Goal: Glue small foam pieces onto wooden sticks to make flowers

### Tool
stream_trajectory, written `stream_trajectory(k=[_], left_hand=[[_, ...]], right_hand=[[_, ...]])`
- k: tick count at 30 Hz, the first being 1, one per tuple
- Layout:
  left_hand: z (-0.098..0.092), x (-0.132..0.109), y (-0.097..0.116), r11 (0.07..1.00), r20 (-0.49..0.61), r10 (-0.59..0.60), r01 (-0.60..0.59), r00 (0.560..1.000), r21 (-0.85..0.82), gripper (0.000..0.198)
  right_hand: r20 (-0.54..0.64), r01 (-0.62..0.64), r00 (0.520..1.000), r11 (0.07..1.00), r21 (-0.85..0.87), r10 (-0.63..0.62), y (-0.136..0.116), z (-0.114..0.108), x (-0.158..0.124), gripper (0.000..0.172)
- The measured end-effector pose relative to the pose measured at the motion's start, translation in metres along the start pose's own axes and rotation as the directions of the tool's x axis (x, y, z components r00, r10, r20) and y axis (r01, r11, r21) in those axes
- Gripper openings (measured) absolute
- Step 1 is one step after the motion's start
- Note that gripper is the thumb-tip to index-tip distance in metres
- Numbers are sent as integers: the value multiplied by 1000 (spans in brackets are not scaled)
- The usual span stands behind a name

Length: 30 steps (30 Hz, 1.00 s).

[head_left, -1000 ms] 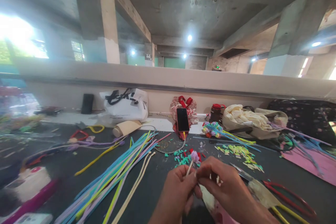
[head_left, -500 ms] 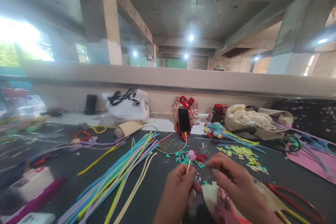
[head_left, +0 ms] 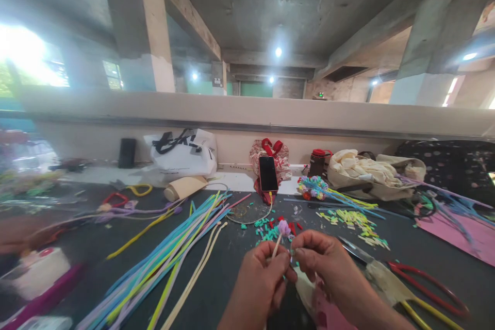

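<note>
In the head view my left hand is closed in a pinch round a thin cream stem. A small fluffy lilac flower head tops that stem. Just to its right, my right hand has thumb and fingertips pressed together close to the left fingers; whatever they grip is too small to make out. Short teal pieces and several red bits lie behind the hands. Under my right forearm is something pink and cream, partly hidden.
Long coloured pipe cleaners spread across the left. Large scissors lie at right, near yellow-green cut pieces. A phone leans against a patterned bag. A bunch of fluffy flowers lies farther back. Another person's blurred hand is at far left.
My right hand has come left and down, its fingers meeting near the stem. The left hand keeps its hold. The scissors' blades now show beyond the right hand. Another person's hand appears at far left.
</note>
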State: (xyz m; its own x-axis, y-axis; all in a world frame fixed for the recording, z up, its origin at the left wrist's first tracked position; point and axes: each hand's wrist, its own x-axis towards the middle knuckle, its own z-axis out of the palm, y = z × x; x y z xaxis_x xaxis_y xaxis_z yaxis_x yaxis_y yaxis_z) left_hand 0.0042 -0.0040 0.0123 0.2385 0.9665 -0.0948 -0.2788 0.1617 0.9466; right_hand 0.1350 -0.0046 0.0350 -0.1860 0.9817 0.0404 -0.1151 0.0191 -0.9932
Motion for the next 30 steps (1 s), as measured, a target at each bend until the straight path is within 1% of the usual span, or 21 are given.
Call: stream_trajectory(k=[3, 5, 9, 11, 13, 17, 20, 23, 25, 27, 30], left_hand=[[-1, 0, -1, 1000, 23, -12, 12, 1000, 2, 33], [-1, 0, -1, 1000, 43, -12, 11, 999, 15, 32], [-2, 1, -2, 998, 34, -25, 23, 999, 57, 33], [-3, 2, -2, 997, 23, -28, 26, 999, 79, 35], [-4, 3, -2, 995, 21, -23, 21, 1000, 98, 34], [-4, 0, 0, 979, 30, 21, -27, 999, 202, 31], [-4, -3, 2, 955, -6, 50, -46, 999, 292, 29], [-4, -7, 5, 889, -25, 101, -79, 995, 450, 28], [-3, -10, 8, 806, -23, 148, -107, 989, 582, 28], [-3, -12, 11, 713, -7, 179, -125, 984, 690, 30], [-3, -13, 11, 580, 28, 175, -125, 984, 805, 32]], right_hand=[[12, -43, 999, 998, -38, 44, 2, -1, 2, 19], [24, -50, 998, 996, -69, 52, 3, -2, 2, 19], [2, -47, 999, 976, -213, 49, 6, -3, 2, 14], [-25, 6, 1000, 948, -318, -15, 7, -3, 1, 10], [-9, 102, 993, 900, -424, -117, 8, -4, 0, 6], [103, 300, 947, 723, -622, -305, 3, -14, -3, 11], [145, 369, 911, 606, -705, -386, -3, -27, -2, 16], [175, 406, 885, 534, -741, -430, -7, -36, -1, 17], [215, 447, 863, 493, -746, -456, -9, -38, 0, 15], [281, 501, 838, 457, -735, -468, -12, -39, 0, 13], [381, 581, 794, 408, -704, -474, -15, -38, 0, 11]])
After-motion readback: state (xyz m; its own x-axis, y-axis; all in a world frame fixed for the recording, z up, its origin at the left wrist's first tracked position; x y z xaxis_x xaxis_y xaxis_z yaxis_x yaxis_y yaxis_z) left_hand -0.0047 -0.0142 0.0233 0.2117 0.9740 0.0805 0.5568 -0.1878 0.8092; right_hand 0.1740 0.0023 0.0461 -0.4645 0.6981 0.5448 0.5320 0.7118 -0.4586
